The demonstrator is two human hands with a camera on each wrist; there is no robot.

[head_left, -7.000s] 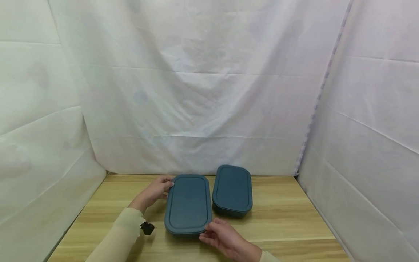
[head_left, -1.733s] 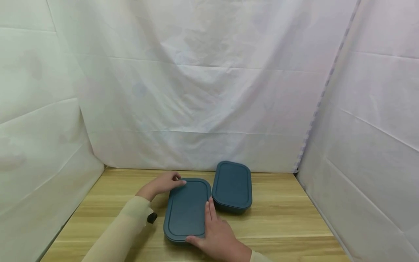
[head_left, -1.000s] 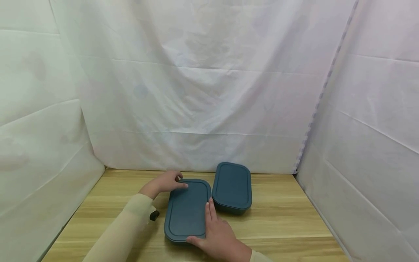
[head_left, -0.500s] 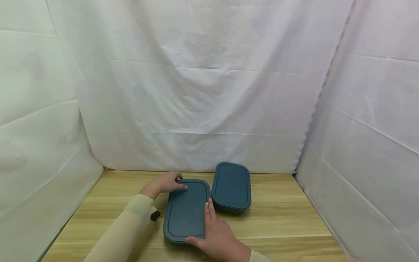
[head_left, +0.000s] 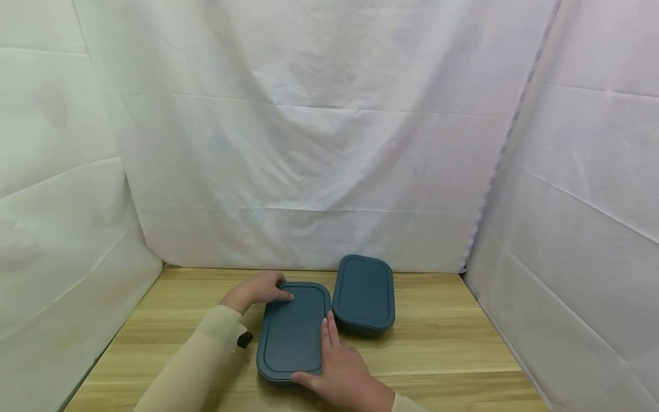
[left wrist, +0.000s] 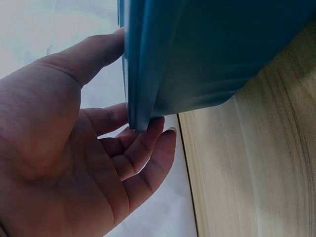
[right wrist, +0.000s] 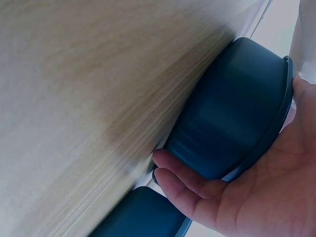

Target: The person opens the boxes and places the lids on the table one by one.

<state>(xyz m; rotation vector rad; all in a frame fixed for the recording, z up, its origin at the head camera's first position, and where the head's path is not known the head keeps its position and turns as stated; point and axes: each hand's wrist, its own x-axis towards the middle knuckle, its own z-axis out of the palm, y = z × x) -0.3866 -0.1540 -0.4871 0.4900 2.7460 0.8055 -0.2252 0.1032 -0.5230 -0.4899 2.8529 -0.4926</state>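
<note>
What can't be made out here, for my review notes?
Head view: inside of nearer container, hidden by its lid.
Head view: inside of farther container, covered likewise.
Left wrist view: tip of left thumb, behind the lid's rim.
Right wrist view: rest of right hand, cut off by the right edge.

The dark teal, round-cornered rectangular box (head_left: 292,335) sits lidded and upright on the wooden table (head_left: 453,349).

Right hand (right wrist: 264,192) against blue box (right wrist: 224,111), wooden tabletop (right wrist: 89,98)
</note>
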